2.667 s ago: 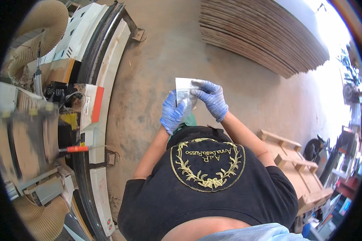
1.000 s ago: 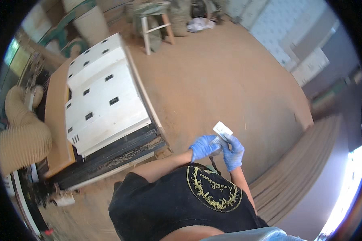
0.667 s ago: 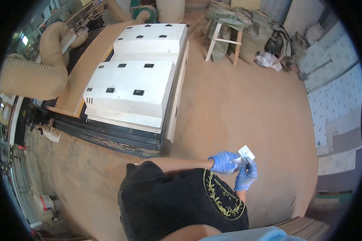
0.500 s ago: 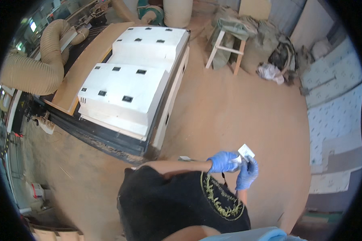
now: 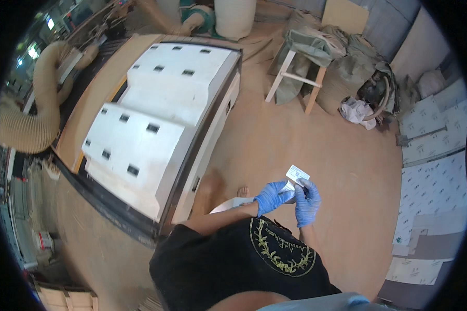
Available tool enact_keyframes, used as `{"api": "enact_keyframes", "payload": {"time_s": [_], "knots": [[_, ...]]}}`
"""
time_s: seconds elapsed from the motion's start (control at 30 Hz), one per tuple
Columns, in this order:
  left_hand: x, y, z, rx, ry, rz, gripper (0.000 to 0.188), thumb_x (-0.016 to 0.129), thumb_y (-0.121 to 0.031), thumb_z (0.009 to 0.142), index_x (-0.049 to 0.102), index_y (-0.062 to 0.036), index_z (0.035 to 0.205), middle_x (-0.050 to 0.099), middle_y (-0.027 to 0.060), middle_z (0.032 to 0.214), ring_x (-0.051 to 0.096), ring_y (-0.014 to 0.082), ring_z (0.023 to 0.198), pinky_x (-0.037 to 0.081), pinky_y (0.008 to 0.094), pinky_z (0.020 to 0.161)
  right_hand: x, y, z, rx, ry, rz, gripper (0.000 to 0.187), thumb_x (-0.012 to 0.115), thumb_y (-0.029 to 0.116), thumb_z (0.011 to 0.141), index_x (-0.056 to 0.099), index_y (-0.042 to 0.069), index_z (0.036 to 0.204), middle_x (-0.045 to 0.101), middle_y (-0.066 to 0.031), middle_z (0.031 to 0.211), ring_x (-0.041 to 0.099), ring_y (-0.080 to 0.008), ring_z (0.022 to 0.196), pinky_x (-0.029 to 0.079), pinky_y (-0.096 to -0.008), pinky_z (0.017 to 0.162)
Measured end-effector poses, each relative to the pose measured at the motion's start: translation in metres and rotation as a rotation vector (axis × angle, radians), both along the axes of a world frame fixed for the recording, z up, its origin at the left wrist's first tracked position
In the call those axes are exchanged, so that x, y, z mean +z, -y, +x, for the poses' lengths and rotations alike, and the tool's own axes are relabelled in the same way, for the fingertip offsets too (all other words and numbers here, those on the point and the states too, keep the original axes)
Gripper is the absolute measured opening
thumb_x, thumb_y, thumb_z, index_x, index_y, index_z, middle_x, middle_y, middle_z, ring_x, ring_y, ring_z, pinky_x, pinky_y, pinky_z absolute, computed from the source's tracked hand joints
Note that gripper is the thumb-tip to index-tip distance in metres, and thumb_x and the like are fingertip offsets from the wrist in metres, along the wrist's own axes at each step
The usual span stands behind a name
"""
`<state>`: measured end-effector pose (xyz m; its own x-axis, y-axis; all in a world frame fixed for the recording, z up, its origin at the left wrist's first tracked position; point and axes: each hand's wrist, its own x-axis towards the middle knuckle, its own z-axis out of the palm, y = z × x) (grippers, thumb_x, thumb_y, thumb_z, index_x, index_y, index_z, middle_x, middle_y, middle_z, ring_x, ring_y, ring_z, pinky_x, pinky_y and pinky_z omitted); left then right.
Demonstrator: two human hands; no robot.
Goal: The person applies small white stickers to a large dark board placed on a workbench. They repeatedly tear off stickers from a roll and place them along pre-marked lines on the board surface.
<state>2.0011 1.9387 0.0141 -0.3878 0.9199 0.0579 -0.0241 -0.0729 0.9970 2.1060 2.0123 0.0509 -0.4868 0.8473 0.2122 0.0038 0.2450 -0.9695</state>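
Note:
A small white printed label or card (image 5: 297, 174) stands up between my hands in front of my chest. My right hand (image 5: 307, 205), in a blue glove, has its fingers closed on the card's lower right edge. Close beside it, my left hand (image 5: 271, 198), gloved in the same blue, pinches a small shiny whitish piece (image 5: 287, 188). Whether that piece is joined to the card I cannot tell. Something dark shows at the right hand's fingers, too small to make out.
To the left lies a large white stepped housing (image 5: 135, 137) with black recesses, on a dark-edged base. A ribbed beige hose (image 5: 44, 103) curves beyond it. Ahead are a wooden stool (image 5: 296, 78) draped in green cloth and several sacks (image 5: 342, 72). Patterned sheets (image 5: 425, 197) lie at right.
My view has turned and shifted, so the housing sits lower and farther left. Both hands and the card have moved left and slightly up in the picture, still held together.

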Motion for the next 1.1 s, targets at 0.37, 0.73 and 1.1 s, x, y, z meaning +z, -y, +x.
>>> {"api": "enact_keyframes", "payload": {"time_s": [0.37,0.73,1.1], "knots": [[0.003,-0.131,-0.185,0.055,0.027,-0.109,0.026,0.059,-0.018,0.079,0.052,-0.0010,0.098,0.061,0.0126,0.084,0.058,0.0175,0.075,0.048,0.0308,0.065,-0.001,-0.147,-0.183,0.142,-0.009,-0.177,0.019,0.063,0.004,0.076,0.058,0.004,0.095,0.057,-0.0029,0.088,0.053,-0.0096,0.077,0.044,-0.0234,0.071],[-0.005,-0.328,-0.368,0.206,0.195,-0.053,0.021,0.059,-0.016,0.080,0.055,-0.0023,0.095,0.062,0.0083,0.084,0.056,0.0145,0.073,0.047,0.0271,0.065,-0.006,-0.368,-0.383,0.430,0.050,0.000,0.018,0.061,0.006,0.078,0.058,0.003,0.096,0.059,-0.0070,0.091,0.055,-0.0133,0.084,0.044,-0.0260,0.077],[0.001,-0.499,-0.568,0.461,0.405,0.130,0.022,0.058,-0.014,0.081,0.056,0.0005,0.098,0.061,0.0054,0.087,0.056,0.0104,0.078,0.046,0.0241,0.069,0.017,-0.558,-0.617,0.604,-0.033,-0.018,0.017,0.061,0.007,0.078,0.059,0.001,0.095,0.061,-0.0063,0.090,0.055,-0.0121,0.084,0.044,-0.0256,0.077]]}}
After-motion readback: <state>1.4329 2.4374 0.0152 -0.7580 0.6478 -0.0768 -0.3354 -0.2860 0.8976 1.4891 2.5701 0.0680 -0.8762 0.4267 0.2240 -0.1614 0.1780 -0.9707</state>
